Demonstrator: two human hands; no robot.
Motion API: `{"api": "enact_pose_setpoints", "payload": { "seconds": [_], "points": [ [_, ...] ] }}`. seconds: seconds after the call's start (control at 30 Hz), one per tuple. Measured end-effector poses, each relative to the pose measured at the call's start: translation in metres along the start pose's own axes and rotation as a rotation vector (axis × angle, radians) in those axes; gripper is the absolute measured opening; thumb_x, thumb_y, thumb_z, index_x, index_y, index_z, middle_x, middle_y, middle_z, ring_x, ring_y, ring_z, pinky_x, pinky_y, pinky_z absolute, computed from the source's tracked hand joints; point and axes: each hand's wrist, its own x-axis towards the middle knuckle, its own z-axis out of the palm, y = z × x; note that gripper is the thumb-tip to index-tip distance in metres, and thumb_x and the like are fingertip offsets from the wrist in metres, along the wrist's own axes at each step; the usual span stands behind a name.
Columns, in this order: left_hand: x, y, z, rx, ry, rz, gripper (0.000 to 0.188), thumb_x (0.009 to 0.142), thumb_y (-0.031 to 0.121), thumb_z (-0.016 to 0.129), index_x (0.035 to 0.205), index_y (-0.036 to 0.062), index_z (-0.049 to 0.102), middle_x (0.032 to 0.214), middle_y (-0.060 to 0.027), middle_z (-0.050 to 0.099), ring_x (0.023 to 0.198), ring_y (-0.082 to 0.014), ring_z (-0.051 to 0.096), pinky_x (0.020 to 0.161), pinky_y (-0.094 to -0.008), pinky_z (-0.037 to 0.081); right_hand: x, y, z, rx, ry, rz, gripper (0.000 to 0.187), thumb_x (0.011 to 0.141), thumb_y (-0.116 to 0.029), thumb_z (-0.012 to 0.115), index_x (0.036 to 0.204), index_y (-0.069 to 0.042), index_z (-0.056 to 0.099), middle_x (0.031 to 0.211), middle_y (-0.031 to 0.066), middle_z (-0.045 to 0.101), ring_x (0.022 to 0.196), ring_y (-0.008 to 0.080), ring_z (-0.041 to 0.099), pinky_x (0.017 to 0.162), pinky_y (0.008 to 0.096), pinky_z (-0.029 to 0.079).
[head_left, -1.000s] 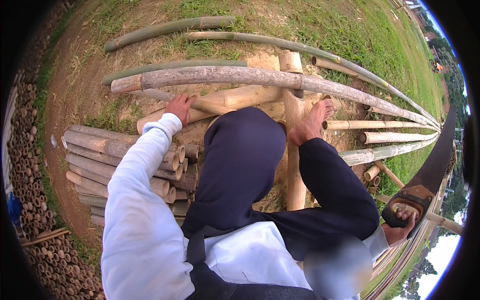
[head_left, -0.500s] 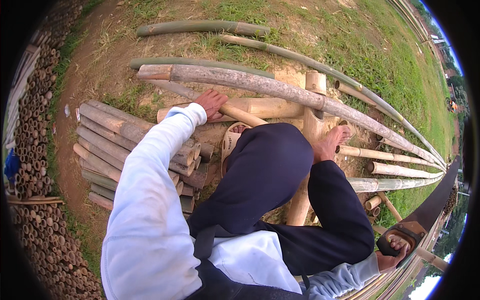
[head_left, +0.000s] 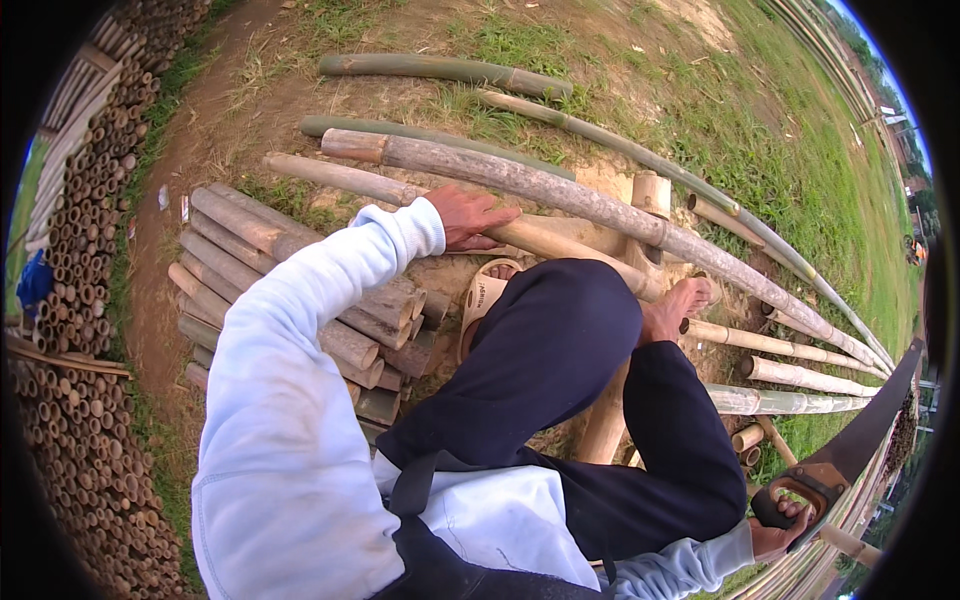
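Observation:
My left hand (head_left: 470, 217) is closed over a pale bamboo pole (head_left: 560, 248), which slants across in front of my knees. The pole's right end reaches my foot (head_left: 688, 300) and the crosswise bamboo support. At the lower right, my right hand (head_left: 783, 530) grips the handle of a handsaw (head_left: 868, 437). The saw's wide dark blade points up and away to the right, apart from the held pole. Just beyond the held pole lies a long, thick grey-brown bamboo pole (head_left: 500, 178).
Cut bamboo pieces (head_left: 240, 235) are stacked at my left. More bamboo (head_left: 90, 470) is piled at the far left, near a blue item (head_left: 34, 282). Green poles (head_left: 440, 68) lie on the grass ahead. An upright bamboo stub (head_left: 651, 192) rises from the support. Several poles (head_left: 790, 375) fan out rightward.
The held pole has swung upward and now shows above my knee as far as my foot. My left hand has moved right with it. The view has shifted slightly; the saw stays low right.

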Motion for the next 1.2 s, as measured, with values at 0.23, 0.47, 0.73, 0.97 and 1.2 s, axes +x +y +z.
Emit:
{"api": "enact_pose_setpoints", "payload": {
  "seconds": [0.23,0.47,0.73,0.97,1.2],
  "points": [
    [0.102,0.030,-0.052,-0.045,-0.114,0.054,0.055,0.097,0.055,0.053,0.141,0.0222,0.045,0.103,-0.0165,0.068,0.087,-0.0410,0.070,0.074,-0.0526,0.058,-0.007,-0.008,0.012,0.000,0.069,0.003,0.027,0.092,-0.012,0.066,0.117,0.000,0.065,0.074,0.0023,0.044,0.069,0.0139,0.044,0.069,0.0298,0.044],
    [0.153,0.009,-0.026,-0.164,-0.207,0.009,0.057,0.096,0.059,0.054,0.136,0.0188,0.048,0.107,-0.0186,0.071,0.093,-0.0434,0.069,0.080,-0.0551,0.055,-0.015,-0.010,0.022,0.041,0.071,0.051,0.016,0.094,-0.013,0.068,0.085,-0.005,0.057,0.072,0.0019,0.043,0.066,0.0158,0.045,0.068,0.0314,0.043],
    [0.142,-0.028,-0.007,-0.242,-0.213,-0.071,0.068,0.093,0.065,0.055,0.147,0.0230,0.047,0.108,-0.0212,0.071,0.098,-0.0431,0.068,0.085,-0.0550,0.053,-0.015,-0.011,0.018,0.044,0.068,0.075,0.014,0.093,-0.014,0.068,0.086,-0.005,0.059,0.074,0.0019,0.044,0.066,0.0153,0.044,0.068,0.0312,0.043],
    [0.157,-0.014,-0.006,-0.174,-0.301,-0.125,0.067,0.094,0.064,0.055,0.145,0.0212,0.050,0.116,-0.0193,0.068,0.104,-0.0422,0.066,0.088,-0.0521,0.052,-0.012,-0.004,0.006,0.011,0.051,0.076,0.015,0.095,-0.017,0.067,0.092,-0.004,0.063,0.076,0.0020,0.045,0.068,0.0157,0.046,0.071,0.0321,0.046],
    [0.162,-0.038,0.016,-0.184,0.042,-0.034,0.053,0.092,0.045,0.067,0.131,0.0082,0.060,0.124,-0.0148,0.058,0.117,-0.0355,0.056,0.103,-0.0452,0.045,-0.008,-0.003,0.003,-0.041,-0.038,0.084,0.018,0.099,-0.021,0.063,0.095,-0.004,0.058,0.084,0.0031,0.045,0.078,0.0159,0.047,0.080,0.0328,0.044]
  ]
}}
